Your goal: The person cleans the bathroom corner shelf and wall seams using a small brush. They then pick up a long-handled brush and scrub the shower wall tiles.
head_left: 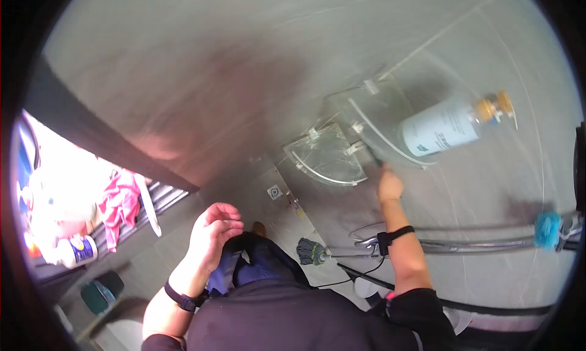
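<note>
My right hand [390,185] reaches up to the wall beside two glass corner shelves. Its fingers are closed, and a dark, blurred end shows at the fingertips; what it holds I cannot make out. Just above it is the upper glass shelf [373,120], carrying a large pump bottle [441,131] with a pale label and a gold pump head. Left of the hand sits the lower glass shelf [326,159], with a white rail along its curved front. My left hand [217,229] hangs in front of my body, loosely curled, with nothing in it.
A window ledge at left bears a pink cloth [120,204] and a white bottle [78,252]. Metal shower pipes [452,246] run along the right wall, with a blue scrubber [547,230] at their end. A grey mop head [311,251] lies low near my legs.
</note>
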Available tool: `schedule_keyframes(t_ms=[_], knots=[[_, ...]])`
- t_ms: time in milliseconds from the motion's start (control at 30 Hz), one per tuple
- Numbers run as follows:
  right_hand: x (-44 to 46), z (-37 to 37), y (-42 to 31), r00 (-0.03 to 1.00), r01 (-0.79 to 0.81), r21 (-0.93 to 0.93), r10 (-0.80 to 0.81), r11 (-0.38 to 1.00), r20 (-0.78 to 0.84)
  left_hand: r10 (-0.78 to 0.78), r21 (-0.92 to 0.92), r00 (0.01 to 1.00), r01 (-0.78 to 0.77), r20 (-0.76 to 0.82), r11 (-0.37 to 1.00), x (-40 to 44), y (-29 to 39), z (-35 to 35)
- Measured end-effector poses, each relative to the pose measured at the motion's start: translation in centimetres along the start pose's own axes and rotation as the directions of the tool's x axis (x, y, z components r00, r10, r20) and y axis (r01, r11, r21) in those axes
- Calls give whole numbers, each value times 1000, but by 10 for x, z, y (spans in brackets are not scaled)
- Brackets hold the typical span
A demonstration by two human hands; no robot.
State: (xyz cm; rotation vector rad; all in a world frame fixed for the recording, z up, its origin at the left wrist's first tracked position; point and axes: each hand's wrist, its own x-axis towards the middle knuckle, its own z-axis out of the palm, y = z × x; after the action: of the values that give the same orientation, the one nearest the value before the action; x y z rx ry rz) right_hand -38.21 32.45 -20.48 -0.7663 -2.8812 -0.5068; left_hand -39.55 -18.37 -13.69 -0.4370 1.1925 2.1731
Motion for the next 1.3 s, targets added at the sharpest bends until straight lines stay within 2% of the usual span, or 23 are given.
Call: schedule_keyframes(t_ms=[33,133,233,267,333,433,533,633,667,700,767,833,867,967,1067,1167,1200,1267,1300], knots=[[3,-8,10,999,-24,-9,24,1000,-23,-10,-3,1000,10,-3,1000,1,-4,-5],[17,-57,-1,992,-53,-140,69,989,107,-41,-18,999,40,-11,999,5,-15,-20],[12,-47,-47,997,-73,74,71,995,38,-35,-67,999,36,14,997,0,-16,-27],[17,-43,-51,992,44,114,-30,993,-122,-22,-82,1000,21,-7,996,-4,-14,-30],[26,-38,-45,880,281,147,-194,948,-433,26,-98,998,-31,-56,995,-11,-11,-43],[37,-48,-35,910,205,110,-148,973,-387,61,-103,991,-74,-120,992,-20,-9,-61],[53,-10,-22,951,200,195,-142,960,-275,74,-162,984,-101,-163,982,-29,-10,-74],[35,7,-60,978,159,60,-166,985,126,85,-173,981,-116,-176,978,-35,-9,-79],[25,-46,-88,982,115,4,-115,993,150,89,-171,980,-121,-180,978,-36,-7,-81],[44,-36,-75,984,175,77,-172,982,-41,96,-170,977,-129,-190,977,-38,-6,-85],[76,-3,-31,892,310,185,-219,932,-395,96,-174,971,-135,-219,975,-41,-8,-88],[71,9,-40,979,183,-38,-185,982,-90,98,-174,968,-141,-233,975,-40,-6,-88],[68,10,-47,991,134,-161,-127,978,53,86,-174,972,-125,-217,977,-40,-5,-87],[42,-9,-93,959,252,-104,-233,962,164,95,-173,974,-132,-207,976,-41,-1,-84],[71,3,-83,936,334,-96,-343,937,-86,83,-160,973,-119,-215,980,-44,1,-79],[73,-2,-91,933,351,-244,-314,904,177,43,-157,979,-75,-198,985,-42,-3,-77],[57,-25,-103,936,266,-288,-175,920,306,36,-154,983,-64,-177,986,-42,-2,-75],[55,2,-72,952,304,-228,-288,925,100,51,-120,987,-69,-150,990,-43,-2,-75],[49,0,-64,958,285,-226,-268,931,104,54,-104,989,-69,-139,992,-45,-4,-76]])
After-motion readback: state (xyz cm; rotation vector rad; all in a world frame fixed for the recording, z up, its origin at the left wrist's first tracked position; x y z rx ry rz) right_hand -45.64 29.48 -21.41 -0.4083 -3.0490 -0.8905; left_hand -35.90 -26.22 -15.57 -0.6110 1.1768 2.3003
